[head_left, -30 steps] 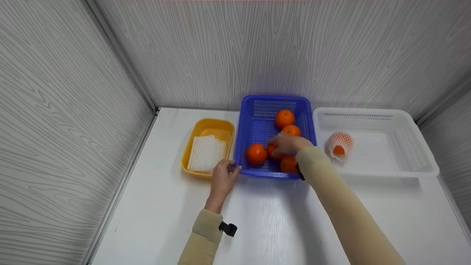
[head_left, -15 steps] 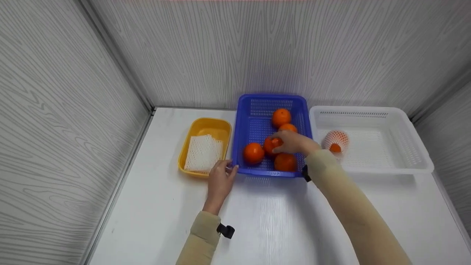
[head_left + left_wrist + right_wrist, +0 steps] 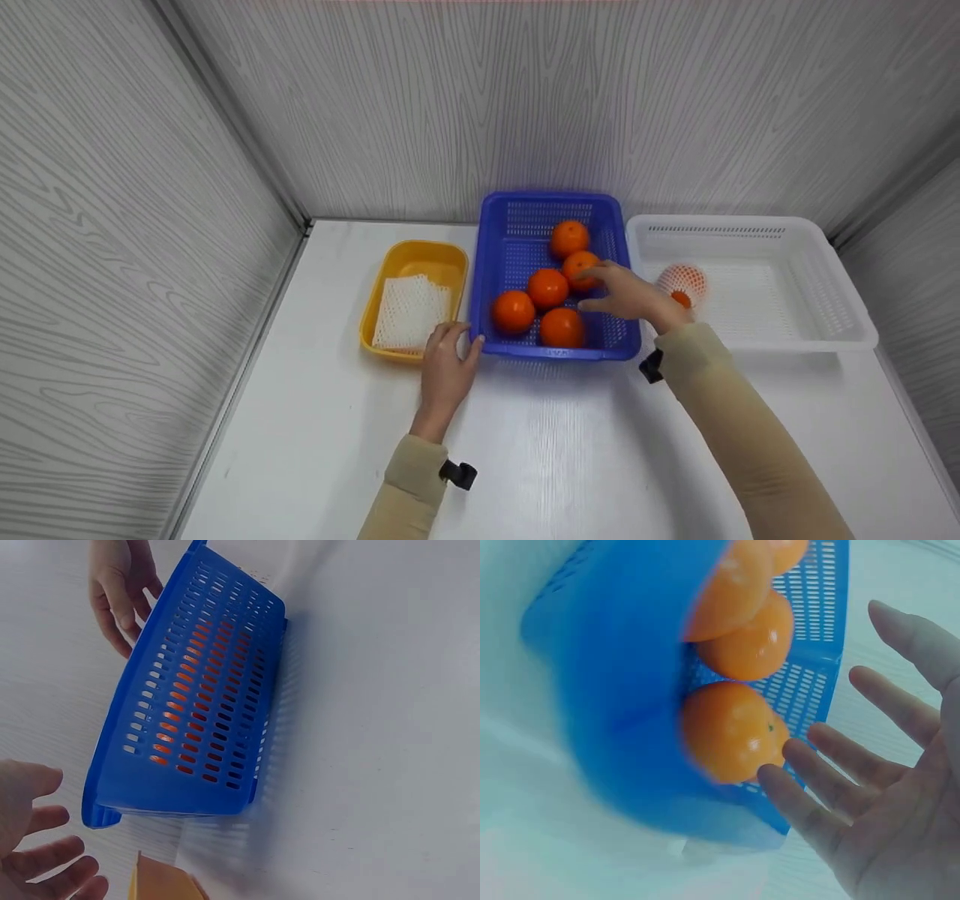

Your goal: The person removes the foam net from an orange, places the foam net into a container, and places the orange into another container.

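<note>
Several bare oranges (image 3: 548, 288) lie in the blue basket (image 3: 555, 352) at the centre of the head view. My right hand (image 3: 628, 293) hovers over that basket's right side, fingers spread and nothing held; its fingertips are near the rear oranges, and I cannot tell if they touch. In the right wrist view, the palm and straight fingers (image 3: 832, 791) show beside the oranges. By the blue basket's front left corner is my left hand (image 3: 448, 371), relaxed, with fingers near the yellow basket (image 3: 367, 330). The left wrist view shows a small gap between those fingers and the blue rim.
White foam net sleeves (image 3: 409, 311) lie in the yellow basket. To the right stands a white basket (image 3: 757, 346) holding one orange in a foam net (image 3: 684, 285). A grey wood-grain wall (image 3: 420, 112) rises behind the white table (image 3: 540, 450).
My right hand has let go of the middle orange and drawn back to the right. The front orange has shifted left in the basket. My left hand stays by the corner.
</note>
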Tool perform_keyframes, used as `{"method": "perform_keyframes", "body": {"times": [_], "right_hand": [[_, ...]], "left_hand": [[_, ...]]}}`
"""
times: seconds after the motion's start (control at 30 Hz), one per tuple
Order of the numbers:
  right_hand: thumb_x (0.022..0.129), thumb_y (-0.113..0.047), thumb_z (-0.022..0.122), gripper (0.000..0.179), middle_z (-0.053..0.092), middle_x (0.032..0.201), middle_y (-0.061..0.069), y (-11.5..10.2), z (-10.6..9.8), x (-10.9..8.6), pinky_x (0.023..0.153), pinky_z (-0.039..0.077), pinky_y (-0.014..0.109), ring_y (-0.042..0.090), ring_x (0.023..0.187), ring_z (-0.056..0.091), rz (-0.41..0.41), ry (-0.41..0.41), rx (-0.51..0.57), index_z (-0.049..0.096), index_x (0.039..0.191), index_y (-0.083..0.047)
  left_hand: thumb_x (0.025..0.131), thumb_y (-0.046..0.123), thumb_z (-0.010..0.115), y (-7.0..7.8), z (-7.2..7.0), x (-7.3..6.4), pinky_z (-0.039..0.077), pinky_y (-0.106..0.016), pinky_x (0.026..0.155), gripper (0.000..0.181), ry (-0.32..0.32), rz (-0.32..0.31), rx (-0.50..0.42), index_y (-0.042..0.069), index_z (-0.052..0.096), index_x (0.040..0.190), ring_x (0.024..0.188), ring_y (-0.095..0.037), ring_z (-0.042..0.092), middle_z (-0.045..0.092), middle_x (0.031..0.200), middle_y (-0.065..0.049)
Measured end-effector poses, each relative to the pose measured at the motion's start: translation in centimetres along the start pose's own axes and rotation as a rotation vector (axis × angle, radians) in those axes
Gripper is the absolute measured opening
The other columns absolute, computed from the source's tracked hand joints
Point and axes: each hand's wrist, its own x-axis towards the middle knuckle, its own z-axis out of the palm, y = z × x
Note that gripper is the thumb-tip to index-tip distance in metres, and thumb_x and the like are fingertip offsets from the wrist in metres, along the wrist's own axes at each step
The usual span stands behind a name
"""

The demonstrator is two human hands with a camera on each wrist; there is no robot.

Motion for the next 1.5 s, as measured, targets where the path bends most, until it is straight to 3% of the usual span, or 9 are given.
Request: {"method": "perform_keyframes", "body": {"times": [0.33,0.63,0.77,0.97,1.13,1.5], "right_hand": [[0.09,-0.019,0.073,0.05,0.049,0.134,0.023,1.3,-0.3,-1.9,0.107,0.034,0.055,0.04,0.126,0.045,-0.062,0.127,0.034,0.057,0.132,0.0],[0.091,-0.017,0.071,0.047,0.041,0.138,0.026,3.3,-1.5,-3.3,0.098,0.043,0.058,0.045,0.126,0.043,0.016,0.238,0.128,0.057,0.132,0.001],[0.09,-0.016,0.072,0.048,0.04,0.139,0.028,4.1,-2.0,-3.7,0.097,0.043,0.059,0.045,0.123,0.045,0.051,0.278,0.126,0.057,0.131,0.002],[0.089,-0.017,0.072,0.05,0.042,0.137,0.031,5.1,-2.8,-4.4,0.105,0.032,0.06,0.047,0.123,0.044,0.1,0.325,0.095,0.055,0.132,0.004],[0.091,-0.016,0.07,0.054,0.037,0.136,0.038,6.6,-3.4,-4.7,0.105,0.03,0.062,0.051,0.126,0.038,0.156,0.319,0.101,0.049,0.136,0.006],[0.096,-0.026,0.062,0.062,0.03,0.145,0.036,10.0,-5.4,-4.9,0.107,0.023,0.066,0.052,0.133,0.028,0.401,0.184,0.143,0.039,0.144,0.005]], "left_hand": [[0.09,0.021,0.073,1.2,-0.4,-0.3,0.046,-0.042,0.098,0.034,-0.029,0.089,-0.04,-0.002,0.069,0.115,0.111,-0.028,0.058,0.062,0.116,-0.013],[0.091,0.022,0.072,2.8,-0.1,-0.9,0.048,-0.038,0.097,0.036,-0.101,0.16,-0.051,0.002,0.067,0.12,0.112,-0.025,0.059,0.061,0.12,-0.011],[0.091,0.022,0.072,3.3,0.3,-1.1,0.047,-0.038,0.099,0.036,-0.125,0.187,-0.055,0.002,0.067,0.121,0.113,-0.024,0.058,0.061,0.12,-0.011],[0.092,0.024,0.072,4.3,1.0,-1.4,0.046,-0.038,0.1,0.037,-0.156,0.223,-0.061,0.004,0.066,0.122,0.116,-0.024,0.057,0.06,0.123,-0.011],[0.091,0.024,0.072,5.0,1.6,-1.7,0.046,-0.038,0.1,0.039,-0.178,0.249,-0.059,0.005,0.065,0.124,0.116,-0.023,0.057,0.061,0.123,-0.009],[0.092,0.026,0.071,6.5,2.9,-2.9,0.047,-0.033,0.098,0.039,-0.233,0.312,-0.084,0.005,0.065,0.124,0.113,-0.02,0.06,0.062,0.119,-0.007]]}}
